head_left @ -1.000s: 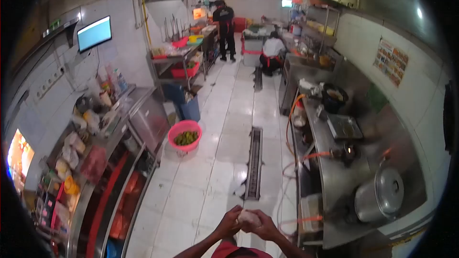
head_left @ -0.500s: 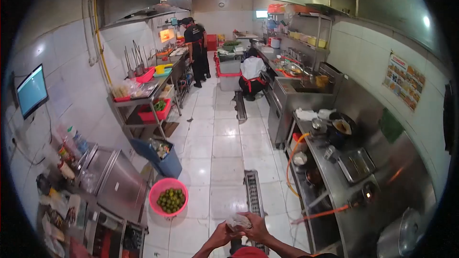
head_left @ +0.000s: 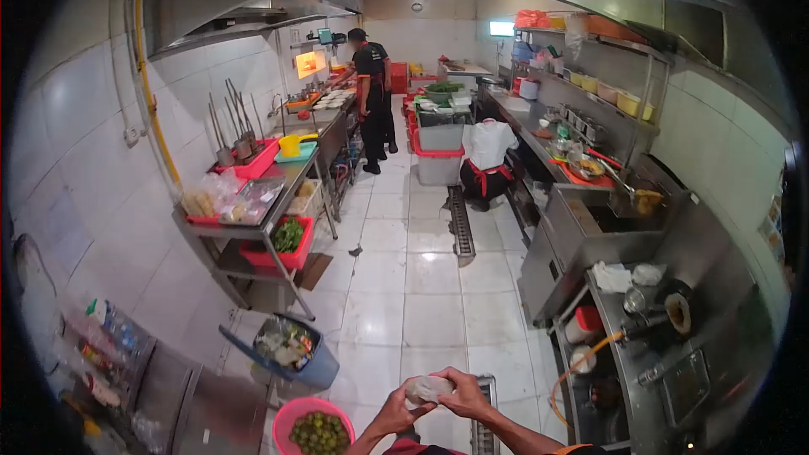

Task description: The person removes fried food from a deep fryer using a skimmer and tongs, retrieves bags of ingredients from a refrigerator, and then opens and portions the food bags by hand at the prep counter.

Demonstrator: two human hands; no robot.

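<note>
Both my hands are in front of me at the bottom of the head view, above the tiled floor. Between them is a pale, partly see-through bundle that looks like a plastic bag; its contents cannot be made out. My left hand has its fingers closed around the bundle's left side. On the other side, my right hand grips it with thumb and fingers. Below and left of my hands stands a pink basin holding green limes.
A blue-grey bin full of waste stands at the left. Ahead, a person crouches by the right counter, and two people stand at the left counter. A floor drain grate runs along the aisle. A gas hose hangs at right.
My view has moved forward along the aisle, so the bin and lime basin sit lower and nearer. Both hands still hold the bundle.
</note>
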